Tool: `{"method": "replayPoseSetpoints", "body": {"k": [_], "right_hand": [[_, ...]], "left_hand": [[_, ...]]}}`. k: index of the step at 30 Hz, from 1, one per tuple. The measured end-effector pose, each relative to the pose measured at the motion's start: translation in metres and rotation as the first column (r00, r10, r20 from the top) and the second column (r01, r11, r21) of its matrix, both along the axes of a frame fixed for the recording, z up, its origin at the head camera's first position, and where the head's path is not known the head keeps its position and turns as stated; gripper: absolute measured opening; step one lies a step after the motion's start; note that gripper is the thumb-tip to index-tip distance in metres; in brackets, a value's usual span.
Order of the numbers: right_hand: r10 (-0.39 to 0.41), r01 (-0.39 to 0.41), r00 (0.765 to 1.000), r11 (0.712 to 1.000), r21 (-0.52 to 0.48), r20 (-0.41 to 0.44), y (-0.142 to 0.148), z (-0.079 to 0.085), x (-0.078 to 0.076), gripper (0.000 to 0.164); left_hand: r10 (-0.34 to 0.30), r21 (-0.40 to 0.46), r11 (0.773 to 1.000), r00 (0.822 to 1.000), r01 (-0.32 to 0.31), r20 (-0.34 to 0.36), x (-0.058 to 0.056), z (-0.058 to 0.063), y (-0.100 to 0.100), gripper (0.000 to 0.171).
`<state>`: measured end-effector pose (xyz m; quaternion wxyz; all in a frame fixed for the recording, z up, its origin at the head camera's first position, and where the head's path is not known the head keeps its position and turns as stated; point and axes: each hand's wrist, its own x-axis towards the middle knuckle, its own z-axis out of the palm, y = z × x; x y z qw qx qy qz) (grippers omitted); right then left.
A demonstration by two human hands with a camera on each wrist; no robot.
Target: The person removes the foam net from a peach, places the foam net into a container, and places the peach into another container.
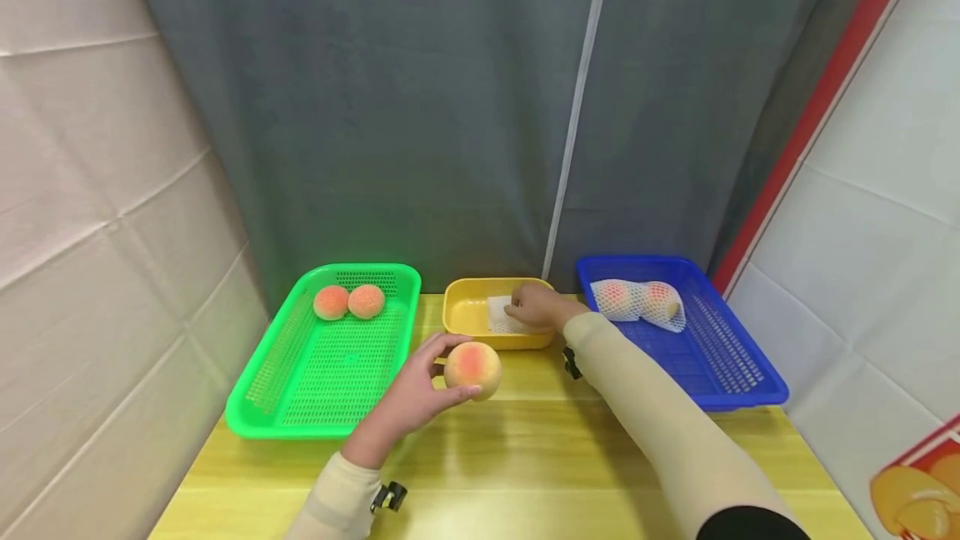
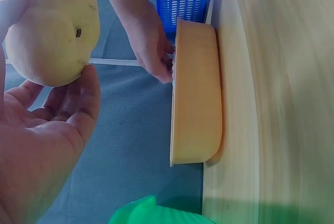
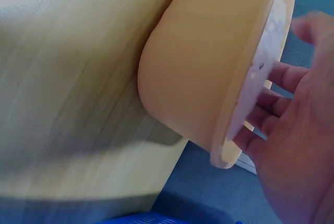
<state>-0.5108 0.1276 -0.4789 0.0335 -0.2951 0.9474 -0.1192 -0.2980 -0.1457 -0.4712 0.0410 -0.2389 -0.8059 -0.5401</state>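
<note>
My left hand (image 1: 423,390) grips a peach (image 1: 473,370) between thumb and fingers, above the table in front of the yellow tray (image 1: 467,308). In the left wrist view the peach's pale underside (image 2: 49,36) faces the camera, showing a small dark pit. My right hand (image 1: 542,307) reaches over the right side of the yellow tray. Its fingertips touch white foam netting (image 1: 501,317) in that tray, and in the right wrist view the thumb (image 3: 312,27) stands apart from the fingers.
A green basket (image 1: 251,394) at the left holds two bare peaches (image 1: 366,302). At the right, a blue basket (image 1: 738,369) contains two peaches in white foam nets (image 1: 660,304). Behind the wooden table (image 1: 510,473) hangs a grey curtain (image 1: 375,107); pale walls flank it.
</note>
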Motion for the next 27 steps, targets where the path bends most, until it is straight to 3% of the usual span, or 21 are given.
{"method": "replayPoseSetpoints", "body": {"k": [2, 7, 15, 23, 27], "right_hand": [[-0.008, 0.008, 1.0, 1.0, -0.006, 0.012, -0.001, -0.002, 0.001, 0.037], [-0.033, 0.033, 0.999, 0.999, 0.034, 0.009, -0.004, -0.005, 0.007, 0.02], [-0.033, 0.035, 0.999, 0.995, 0.097, -0.022, -0.003, -0.011, 0.009, 0.032], [-0.037, 0.036, 0.999, 0.997, 0.071, 0.008, -0.003, -0.001, 0.009, 0.034], [-0.033, 0.034, 0.999, 0.999, 0.031, -0.03, -0.005, 0.002, 0.006, 0.029]], "left_hand": [[0.005, -0.002, 1.0, 1.0, -0.005, 0.002, 0.001, 0.0, 0.0, 0.067], [0.01, -0.008, 1.0, 1.0, -0.01, 0.003, 0.002, 0.001, -0.001, 0.066], [0.009, -0.015, 1.0, 1.0, -0.009, 0.01, 0.003, 0.003, 0.0, 0.066], [0.008, -0.019, 1.0, 1.0, -0.007, 0.005, 0.003, 0.009, -0.001, 0.066], [0.005, -0.04, 0.999, 1.0, -0.005, 0.007, 0.003, 0.012, -0.004, 0.066]]}}
